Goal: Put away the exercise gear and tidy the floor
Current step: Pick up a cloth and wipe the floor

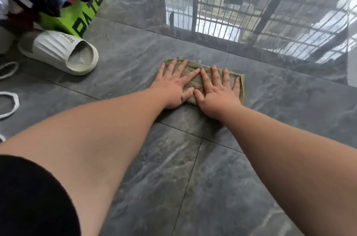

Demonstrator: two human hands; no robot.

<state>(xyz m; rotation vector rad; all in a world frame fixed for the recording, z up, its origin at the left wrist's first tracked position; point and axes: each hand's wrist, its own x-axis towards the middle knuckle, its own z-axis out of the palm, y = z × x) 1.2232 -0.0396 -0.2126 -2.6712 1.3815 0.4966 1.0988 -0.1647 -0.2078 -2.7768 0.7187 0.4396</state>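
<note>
Hands pressed flat: our left hand (173, 86) and right hand (216, 95), fingers spread wide, hold a green cloth (195, 79) against the grey tiled floor (135, 62) near a white slipper (59, 51).

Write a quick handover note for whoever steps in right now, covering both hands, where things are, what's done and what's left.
Left hand and right hand: both flat, fingers spread, pressing the folded cloth onto the grey tile floor; no closed grip.
Things: white slipper on the floor at left, beside a green bag stuffed with clothes; white cord loose at the left edge.
Done: cloth is down on the floor.
Left: probably finish wiping, then pick up cord and slipper.
</note>
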